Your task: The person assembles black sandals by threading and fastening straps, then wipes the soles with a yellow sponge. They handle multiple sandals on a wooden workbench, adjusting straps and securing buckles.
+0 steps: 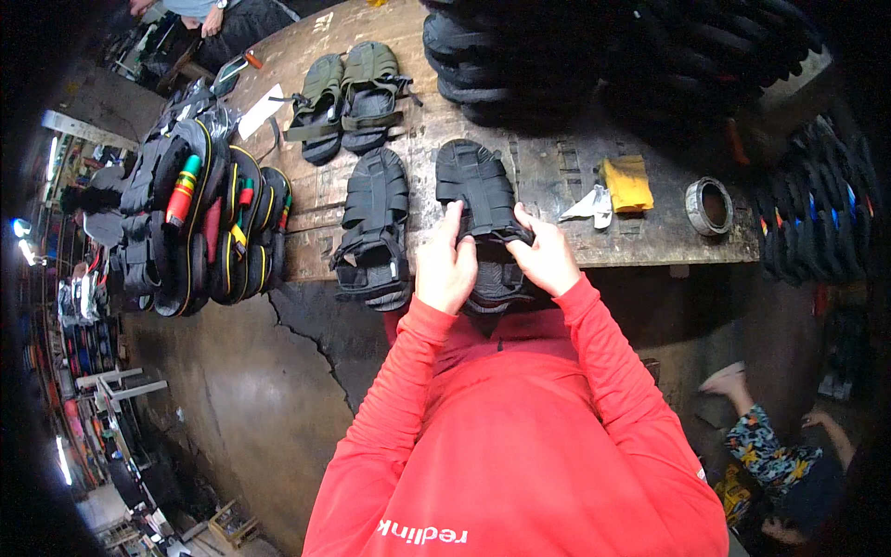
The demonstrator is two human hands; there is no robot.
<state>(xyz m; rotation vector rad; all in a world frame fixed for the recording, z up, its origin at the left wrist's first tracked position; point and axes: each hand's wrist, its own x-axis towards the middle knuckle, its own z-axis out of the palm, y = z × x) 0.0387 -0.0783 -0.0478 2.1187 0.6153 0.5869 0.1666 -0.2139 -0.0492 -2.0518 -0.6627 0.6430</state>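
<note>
- A red long-sleeved shirt [520,446] is seen across the lower centre of the frame, its cuffs pushed to the wrists.
- At the centre, a black strappy sandal [475,176] is held between both hands, its toe pointed up the frame and its heel shown past the bench's front edge.
- The sandal's left side is met by the left hand [446,265], its fingers closed in at the straps; the thumb is set toward the middle opening.
- The right side is met by the right hand [548,255], fingers likewise drawn in at the rear strap; what is gripped underneath cannot be told.
- Just left of the held one, a matching black sandal [376,200] is laid, untouched.
- Right of centre, a white scrap [591,206], a folded yellow cloth [627,183] and a tape roll [693,206] are spread on the worn wooden workbench [650,249].
- At left, black sandals with coloured trim [158,237] are piled.
- Toward the top, an olive sandal pair [371,79] is placed.
- At upper right, black footwear [464,60] is stacked in shadow.
- At the upper left edge, another person [197,9] is partly seen.
</note>
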